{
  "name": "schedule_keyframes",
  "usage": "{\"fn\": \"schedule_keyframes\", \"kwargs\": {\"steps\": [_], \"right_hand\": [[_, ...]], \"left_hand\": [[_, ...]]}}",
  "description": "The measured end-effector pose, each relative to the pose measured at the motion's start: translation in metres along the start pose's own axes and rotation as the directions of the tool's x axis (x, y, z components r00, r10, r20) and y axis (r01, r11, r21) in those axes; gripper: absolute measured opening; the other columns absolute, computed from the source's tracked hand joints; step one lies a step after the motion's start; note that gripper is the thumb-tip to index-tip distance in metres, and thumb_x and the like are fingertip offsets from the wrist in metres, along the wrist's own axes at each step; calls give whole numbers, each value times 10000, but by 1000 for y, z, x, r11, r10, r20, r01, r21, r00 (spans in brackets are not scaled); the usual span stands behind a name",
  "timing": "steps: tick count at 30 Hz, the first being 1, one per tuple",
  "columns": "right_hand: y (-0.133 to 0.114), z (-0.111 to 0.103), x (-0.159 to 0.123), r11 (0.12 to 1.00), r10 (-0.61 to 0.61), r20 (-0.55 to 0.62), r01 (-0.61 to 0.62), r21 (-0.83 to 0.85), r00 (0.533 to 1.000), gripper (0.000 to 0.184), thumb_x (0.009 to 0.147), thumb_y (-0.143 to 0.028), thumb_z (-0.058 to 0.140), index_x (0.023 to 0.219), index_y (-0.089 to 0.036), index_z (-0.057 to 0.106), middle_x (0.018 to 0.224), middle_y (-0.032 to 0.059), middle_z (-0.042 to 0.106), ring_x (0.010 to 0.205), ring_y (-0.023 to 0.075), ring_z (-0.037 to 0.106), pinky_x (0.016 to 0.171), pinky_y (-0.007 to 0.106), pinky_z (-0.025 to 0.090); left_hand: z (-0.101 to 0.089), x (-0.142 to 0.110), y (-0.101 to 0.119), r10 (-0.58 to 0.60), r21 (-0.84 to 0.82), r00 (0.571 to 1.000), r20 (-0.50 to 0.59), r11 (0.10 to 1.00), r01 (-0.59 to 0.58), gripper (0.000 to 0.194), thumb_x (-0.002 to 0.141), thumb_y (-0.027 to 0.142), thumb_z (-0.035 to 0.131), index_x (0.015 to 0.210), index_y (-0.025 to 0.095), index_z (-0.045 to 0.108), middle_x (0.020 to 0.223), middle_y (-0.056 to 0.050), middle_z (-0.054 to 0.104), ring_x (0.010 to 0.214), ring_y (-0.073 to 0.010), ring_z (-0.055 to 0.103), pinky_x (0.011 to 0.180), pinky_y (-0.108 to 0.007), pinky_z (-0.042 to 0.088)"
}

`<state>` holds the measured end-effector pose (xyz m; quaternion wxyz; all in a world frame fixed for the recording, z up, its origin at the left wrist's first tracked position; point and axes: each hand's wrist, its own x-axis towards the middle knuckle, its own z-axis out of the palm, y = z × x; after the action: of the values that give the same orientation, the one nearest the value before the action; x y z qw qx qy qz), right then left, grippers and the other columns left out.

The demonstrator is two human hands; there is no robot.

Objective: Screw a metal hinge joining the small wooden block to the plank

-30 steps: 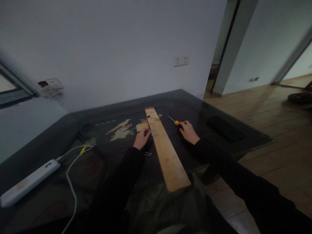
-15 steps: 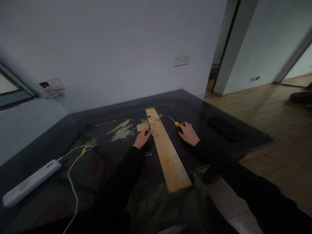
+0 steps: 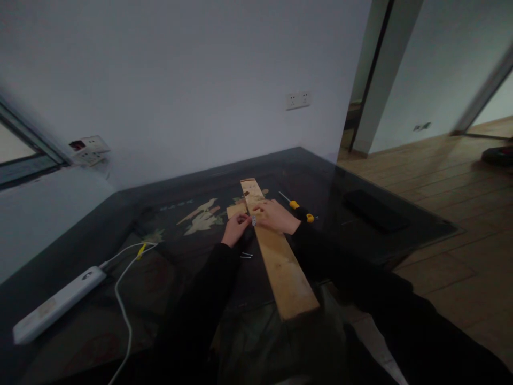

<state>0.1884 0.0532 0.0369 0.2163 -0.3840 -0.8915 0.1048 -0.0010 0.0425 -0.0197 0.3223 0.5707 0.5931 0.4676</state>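
A long wooden plank (image 3: 280, 267) lies lengthwise on the dark table. At its left edge, my left hand (image 3: 235, 229) is closed, pinching a small perforated metal plate (image 3: 254, 220) against the wood. My right hand (image 3: 276, 215) reaches across the plank from the right. Its fingers are bent together just above the metal plate, close to the left fingertips; what they hold, if anything, is hidden. A yellow-and-black screwdriver (image 3: 301, 210) lies to the right of the plank. A few screws (image 3: 246, 255) rest left of the plank, by my left wrist.
A small wood block (image 3: 235, 210) sits against the plank's left side. On the left are a white power strip (image 3: 60, 305) and its cable (image 3: 122, 307). A dark flat object (image 3: 374, 210) lies at the table's right. A wall (image 3: 200, 96) stands behind the table.
My right hand has let go of the screwdriver and moved left onto the plank beside the metal plate. My left hand still holds the plate at the same spot.
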Motion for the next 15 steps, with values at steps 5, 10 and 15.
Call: {"fn": "schedule_keyframes", "kwargs": {"steps": [5,10,15], "right_hand": [[-7,16,21,995,104,158,-104,-8,982,642,708,-415,763,1273,-156,599,1200,170,590,1201,325,496,964,409,404],[-13,20,17,990,139,153,-136,-34,978,528,765,-453,682,1237,-224,616,1186,152,571,1214,339,475,945,462,411],[-15,23,15,989,145,140,-147,4,979,442,797,-433,646,1195,-241,628,1172,137,570,1155,309,509,951,465,403]], "left_hand": [[-1,0,-3,-44,-135,998,-36,990,39,282,672,311,757,809,179,549,630,14,654,623,-144,628,634,-240,447],[-2,2,-10,-24,-203,999,-28,979,17,268,729,327,701,873,182,528,609,38,627,579,-125,595,591,-219,418],[-2,3,-10,-34,-240,999,-27,971,27,196,744,263,650,868,188,518,623,35,626,590,-129,602,610,-230,437]]}}
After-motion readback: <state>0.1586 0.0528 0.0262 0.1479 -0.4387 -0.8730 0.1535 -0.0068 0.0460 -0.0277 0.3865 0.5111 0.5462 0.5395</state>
